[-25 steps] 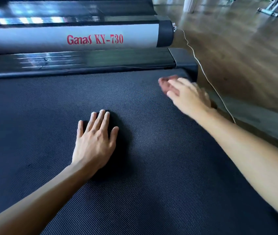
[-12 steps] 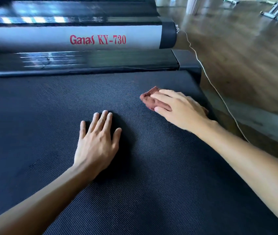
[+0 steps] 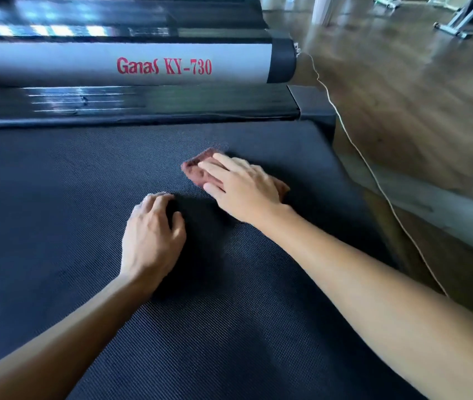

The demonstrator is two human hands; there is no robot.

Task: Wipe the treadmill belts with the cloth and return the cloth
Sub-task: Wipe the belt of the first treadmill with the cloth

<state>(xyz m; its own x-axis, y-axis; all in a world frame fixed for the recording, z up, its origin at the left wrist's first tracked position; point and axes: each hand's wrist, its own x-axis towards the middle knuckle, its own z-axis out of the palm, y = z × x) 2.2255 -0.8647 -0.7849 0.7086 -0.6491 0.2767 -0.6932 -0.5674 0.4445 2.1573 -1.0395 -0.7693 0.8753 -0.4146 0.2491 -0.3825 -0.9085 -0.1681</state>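
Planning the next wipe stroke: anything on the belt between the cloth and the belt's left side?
Yes. The left hand rests on the treadmill belt, close by the cloth on its near-left side, apart from it. The right hand presses the cloth flat; nothing between those two.

Our bare forearms reach forward, the left from the lower left and the right from the lower right. Our left hand [image 3: 154, 235] lies palm down, fingers curled under and knuckles raised, holding nothing. Our right hand [image 3: 244, 189] sits just beyond it, fingers straight and close together, pressing flat on the cloth [image 3: 196, 172].
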